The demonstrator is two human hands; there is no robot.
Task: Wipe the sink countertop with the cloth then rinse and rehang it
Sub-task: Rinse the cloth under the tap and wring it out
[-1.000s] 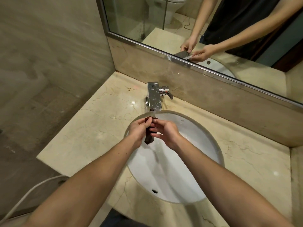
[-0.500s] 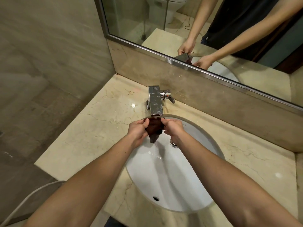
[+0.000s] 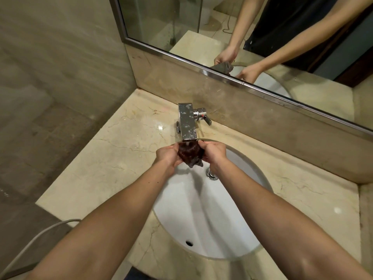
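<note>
- Got both forearms stretched forward over the sink basin (image 3: 201, 215), angling in toward each other, with the wrists ending up close together near the faucet (image 3: 187, 124).
- Gripping the cloth (image 3: 189, 154) with the left hand (image 3: 168, 157): thumb on top, fingers curled under and round the cloth's left side.
- Same deal with the right hand (image 3: 214, 153): knuckles up, fingers curled in tight, clamping the cloth's right side.
- Holding that cloth right below the spout end of the faucet, above the back edge of the basin and just past the countertop (image 3: 121, 158) rim.
- Looks dark reddish-brown, wet and scrunched up. Stretched left-to-right between the two hands, so calling the long axis sideways, parallel to the mirror (image 3: 161, 21).
- Also got a crumpled tail hanging off the bottom, pointing down into the basin, near the drain (image 3: 211, 174) but above it.
- Can't confirm running water from this angle; only a pale blur right under the spout.
- Other bits: faucet lever (image 3: 204, 118) sticking out to the right of the faucet body, overflow hole (image 3: 189, 243) on the near side of the basin, pale hose (image 3: 30, 245) off the counter at lower left.
- Seeing both hands and the cloth reflected in the mirror too.
</note>
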